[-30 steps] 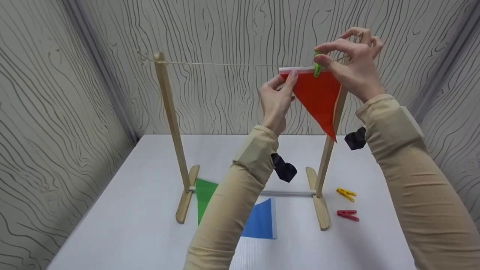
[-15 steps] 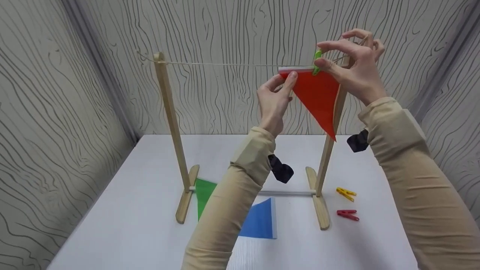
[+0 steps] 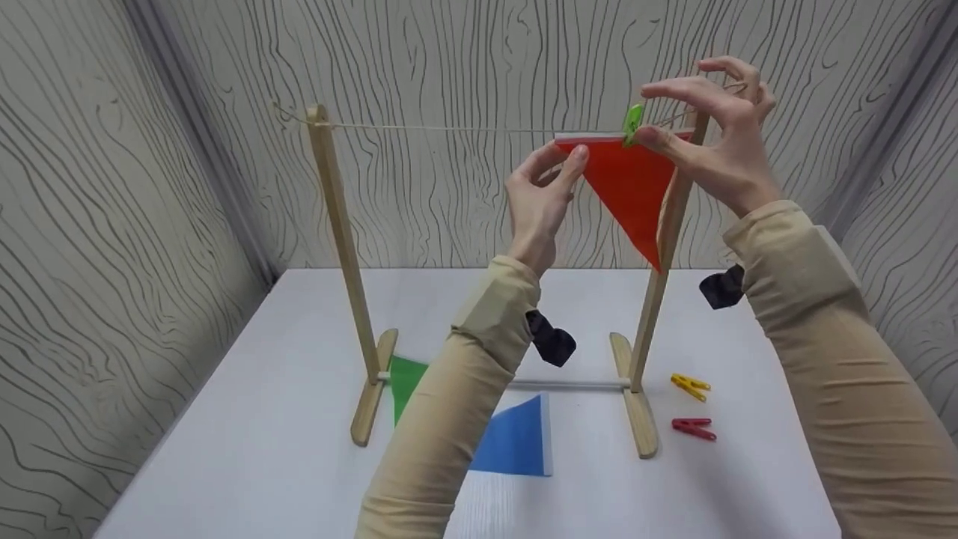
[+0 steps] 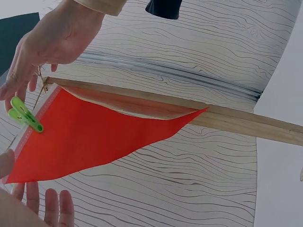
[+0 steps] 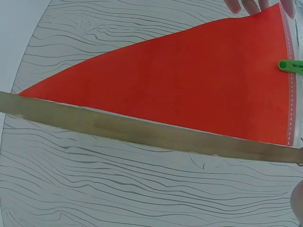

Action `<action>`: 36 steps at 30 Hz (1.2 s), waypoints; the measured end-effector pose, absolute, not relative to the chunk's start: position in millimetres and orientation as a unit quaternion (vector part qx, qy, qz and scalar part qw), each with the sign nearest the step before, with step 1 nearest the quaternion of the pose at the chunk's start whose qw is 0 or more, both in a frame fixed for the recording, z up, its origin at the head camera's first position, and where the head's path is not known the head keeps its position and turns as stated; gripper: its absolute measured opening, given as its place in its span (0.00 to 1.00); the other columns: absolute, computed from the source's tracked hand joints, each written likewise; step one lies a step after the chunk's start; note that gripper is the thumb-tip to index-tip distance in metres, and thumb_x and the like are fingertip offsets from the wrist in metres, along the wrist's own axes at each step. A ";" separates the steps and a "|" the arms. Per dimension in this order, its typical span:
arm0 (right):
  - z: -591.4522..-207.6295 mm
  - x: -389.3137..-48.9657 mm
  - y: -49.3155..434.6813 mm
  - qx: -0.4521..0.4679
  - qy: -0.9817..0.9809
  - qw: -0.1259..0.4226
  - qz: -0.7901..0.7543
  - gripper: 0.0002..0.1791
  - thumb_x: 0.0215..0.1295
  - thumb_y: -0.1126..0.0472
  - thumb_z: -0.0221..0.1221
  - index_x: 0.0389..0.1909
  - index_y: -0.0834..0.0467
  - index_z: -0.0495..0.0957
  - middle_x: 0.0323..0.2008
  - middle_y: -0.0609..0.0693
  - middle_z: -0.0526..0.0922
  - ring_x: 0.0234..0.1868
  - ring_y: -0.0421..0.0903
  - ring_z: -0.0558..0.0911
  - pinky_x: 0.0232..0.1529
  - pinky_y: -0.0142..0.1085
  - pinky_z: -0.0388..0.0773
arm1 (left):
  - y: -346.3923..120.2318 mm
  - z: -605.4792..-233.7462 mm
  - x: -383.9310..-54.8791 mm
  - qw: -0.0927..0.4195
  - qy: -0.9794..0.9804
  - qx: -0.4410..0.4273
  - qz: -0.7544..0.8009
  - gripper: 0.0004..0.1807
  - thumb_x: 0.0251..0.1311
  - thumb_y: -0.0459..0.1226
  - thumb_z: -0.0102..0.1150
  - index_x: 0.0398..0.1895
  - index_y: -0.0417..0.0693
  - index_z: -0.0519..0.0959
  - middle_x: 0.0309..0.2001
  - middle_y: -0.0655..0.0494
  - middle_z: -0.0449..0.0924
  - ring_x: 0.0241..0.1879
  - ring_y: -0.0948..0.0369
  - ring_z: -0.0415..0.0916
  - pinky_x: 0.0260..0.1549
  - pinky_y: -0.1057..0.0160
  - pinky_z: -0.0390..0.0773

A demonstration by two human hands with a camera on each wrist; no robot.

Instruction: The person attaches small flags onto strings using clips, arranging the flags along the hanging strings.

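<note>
A red triangular flag [image 3: 630, 180] with a white top strip hangs along the cord [image 3: 449, 128], near the right post. Clipped to its top edge is a green clothespin [image 3: 633, 125]. My right hand [image 3: 722, 142] is just right of the clothespin, thumb and index finger spread apart; its other fingers are up by the post top. At the flag's left corner is my left hand [image 3: 539, 198], thumb in front and fingers behind, lightly spread. The left wrist view shows the clothespin [image 4: 26, 115] standing free of the right fingertips.
A wooden post [image 3: 340, 247] stands at left, another post [image 3: 658, 314] at right, joined low by a white rod [image 3: 572, 385]. On the table [image 3: 247, 419] lie a green flag [image 3: 406, 382], a blue flag [image 3: 516, 438], a yellow clothespin [image 3: 690, 386] and a red clothespin [image 3: 694, 428].
My right thumb and index finger have let go of the green clothespin and moved right. My left hand has eased down and left, loosening at the flag's corner. The flag's tip has risen slightly.
</note>
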State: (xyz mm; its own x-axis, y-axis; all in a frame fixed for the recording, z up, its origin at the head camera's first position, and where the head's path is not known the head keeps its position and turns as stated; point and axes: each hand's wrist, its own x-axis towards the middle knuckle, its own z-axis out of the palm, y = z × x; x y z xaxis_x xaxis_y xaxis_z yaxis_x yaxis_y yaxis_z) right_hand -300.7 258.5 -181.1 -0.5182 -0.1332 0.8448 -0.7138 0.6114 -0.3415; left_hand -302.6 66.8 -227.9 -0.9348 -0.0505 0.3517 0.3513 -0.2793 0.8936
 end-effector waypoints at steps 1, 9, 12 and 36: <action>-181.3 -300.6 259.1 0.268 -0.795 0.416 0.351 0.28 0.62 0.42 0.67 0.57 0.55 0.83 0.51 0.17 0.76 0.72 0.45 0.58 0.76 0.44 0.35 | 65.9 -228.5 -302.9 0.128 -0.586 -0.127 -0.790 0.22 0.66 0.40 0.64 0.61 0.43 0.78 0.57 0.49 0.82 0.50 0.63 0.80 0.40 0.71 0.77; -185.8 -296.9 260.6 0.280 -0.771 0.442 0.364 0.28 0.61 0.45 0.69 0.59 0.54 0.81 0.58 0.21 0.77 0.75 0.50 0.54 0.75 0.42 0.39 | 55.2 -237.7 -300.1 0.133 -0.615 -0.132 -0.766 0.28 0.66 0.40 0.64 0.68 0.45 0.72 0.66 0.49 0.75 0.64 0.55 0.72 0.55 0.67 0.78; -190.3 -296.1 259.9 0.272 -0.764 0.452 0.372 0.28 0.60 0.50 0.71 0.60 0.54 0.81 0.62 0.34 0.80 0.76 0.48 0.53 0.75 0.41 0.40 | 51.0 -244.8 -297.8 0.141 -0.634 -0.135 -0.748 0.30 0.66 0.41 0.64 0.69 0.44 0.70 0.68 0.48 0.72 0.68 0.54 0.67 0.60 0.62 0.76; -258.3 -286.7 269.7 0.264 -0.730 0.476 0.414 0.32 0.58 0.57 0.72 0.63 0.63 0.76 0.72 0.61 0.70 0.77 0.50 0.58 0.79 0.45 0.43 | 13.8 -378.9 -274.7 0.087 -0.776 -0.125 -0.612 0.35 0.60 0.43 0.69 0.68 0.40 0.69 0.64 0.42 0.71 0.63 0.48 0.66 0.63 0.48 0.70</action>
